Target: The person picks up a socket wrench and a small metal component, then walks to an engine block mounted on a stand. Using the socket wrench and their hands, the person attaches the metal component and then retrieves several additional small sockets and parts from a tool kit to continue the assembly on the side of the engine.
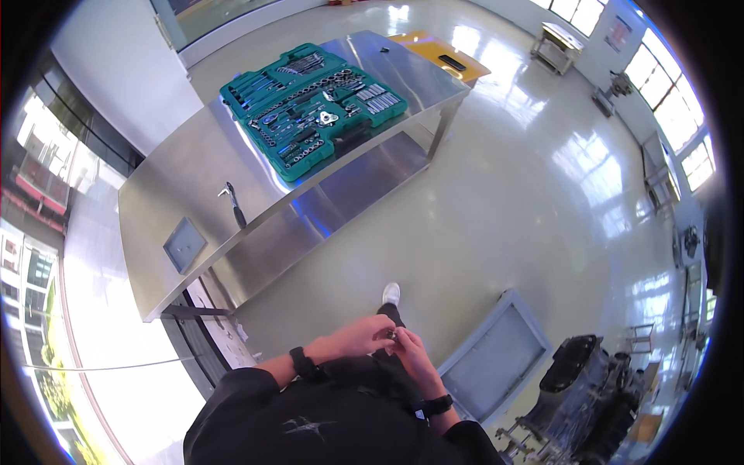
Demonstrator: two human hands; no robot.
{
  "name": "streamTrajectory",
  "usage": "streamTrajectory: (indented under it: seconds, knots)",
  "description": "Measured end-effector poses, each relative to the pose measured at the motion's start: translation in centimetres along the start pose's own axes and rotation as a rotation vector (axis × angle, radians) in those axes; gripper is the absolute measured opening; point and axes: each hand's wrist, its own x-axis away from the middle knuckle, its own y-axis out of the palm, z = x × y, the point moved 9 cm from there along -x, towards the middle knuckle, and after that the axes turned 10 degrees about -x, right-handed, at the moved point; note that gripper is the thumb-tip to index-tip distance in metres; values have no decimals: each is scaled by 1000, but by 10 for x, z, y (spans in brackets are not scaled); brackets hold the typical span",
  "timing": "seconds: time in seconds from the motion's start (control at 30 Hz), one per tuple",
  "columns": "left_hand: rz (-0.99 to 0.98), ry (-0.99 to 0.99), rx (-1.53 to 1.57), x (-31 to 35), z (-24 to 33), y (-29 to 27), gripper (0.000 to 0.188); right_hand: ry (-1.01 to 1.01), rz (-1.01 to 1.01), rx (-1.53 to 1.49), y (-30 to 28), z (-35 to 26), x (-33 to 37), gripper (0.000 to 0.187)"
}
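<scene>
Close together in front of my body, my left hand and my right hand meet at the fingertips. Both are closed in a pinch around a small dark metal piece, too small and covered to name. To the left, on the steel table, lies a ratchet wrench with a dark handle. A shallow grey tray is near the table's left end. Farther up the table, a green tool case lies unfolded, filled with sockets, wrenches and drivers.
An engine-like machine on a metal stand is at the lower right, beside a grey, low-rimmed metal tray. Behind the steel table stands a yellow-topped table. A lower shelf runs beneath the steel tabletop.
</scene>
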Motion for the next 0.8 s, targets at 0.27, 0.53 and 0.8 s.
streamTrajectory:
  seconds: [0.27,0.53,0.8]
  knots:
    - [364,-327,34,-99,-85,-167,25,3,27,-34,-39,-83,-162,25]
    - [766,-558,127,-140,-190,-380,21,-139,306,180,-106,-211,-252,20]
    - [897,-632,-107,-184,-321,-546,28,-179,556,104,-119,-240,-299,18]
